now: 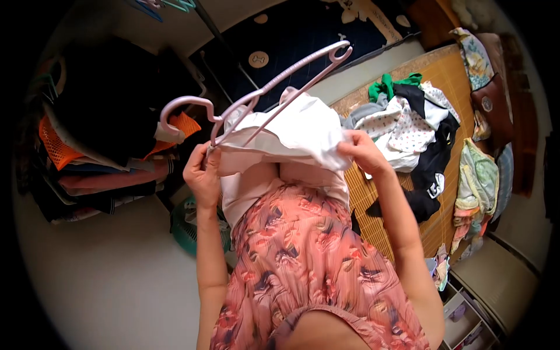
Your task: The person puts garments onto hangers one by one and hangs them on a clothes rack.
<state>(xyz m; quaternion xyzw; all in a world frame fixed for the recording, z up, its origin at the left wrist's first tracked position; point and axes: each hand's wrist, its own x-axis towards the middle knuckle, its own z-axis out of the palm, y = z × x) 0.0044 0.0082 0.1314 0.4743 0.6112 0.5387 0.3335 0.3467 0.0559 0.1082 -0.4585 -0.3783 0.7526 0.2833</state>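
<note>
1. Spreading between two hands, the white garment (306,125) sits just beyond the person's floral top (303,251), against a pink hanger (294,70); I cannot tell whether its bar runs inside the cloth.
2. The left hand (203,175) pinches the hanger's near end, its grip narrow.
3. The right hand (363,153), slightly blurred, holds the garment's right edge between thumb and fingers.
4. To the right, a heap of clothes (402,125) lies on a woven mat (444,70).
5. Leftward, a green basket (185,231) stands near stacked clothes (116,179).
</note>
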